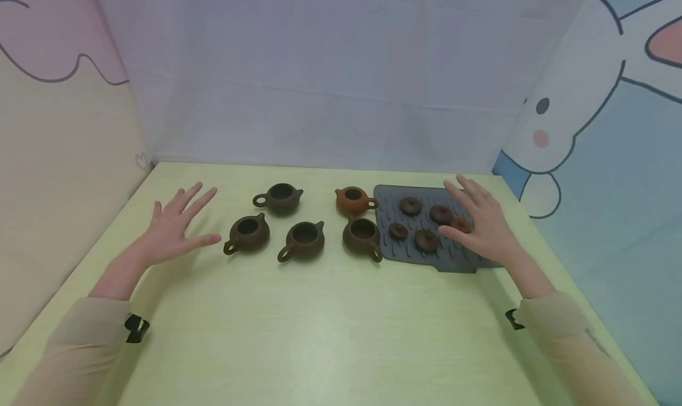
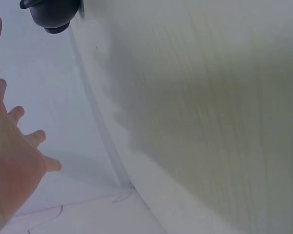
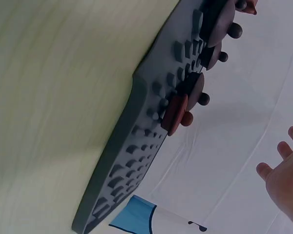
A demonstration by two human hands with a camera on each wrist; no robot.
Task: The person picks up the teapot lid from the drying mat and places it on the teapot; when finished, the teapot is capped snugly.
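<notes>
My left hand (image 1: 173, 225) hovers over the table's left side, fingers spread and holding nothing. The nearest thing to it is a dark brown lidless teapot (image 1: 249, 234). More small lidless teapots stand in the middle: one dark at the back (image 1: 282, 199), one dark in front (image 1: 305, 241), one dark to the right (image 1: 362, 238) and a reddish one (image 1: 353, 200). Above the grey mat (image 1: 405, 253) my right hand (image 1: 485, 224) is held with fingers extended, gripping nothing. Several teapot lids lie on the mat, including a dark lid (image 1: 426, 240) and a reddish lid (image 3: 176, 115) partly hidden by that hand.
The pale table (image 1: 319, 335) reaches back to a light cloth backdrop (image 1: 341, 86). Cartoon-printed cloth (image 1: 613, 205) hangs along the right side. A plain panel (image 1: 58, 157) borders the left. The grey mat has raised ridges and a tab at its front edge.
</notes>
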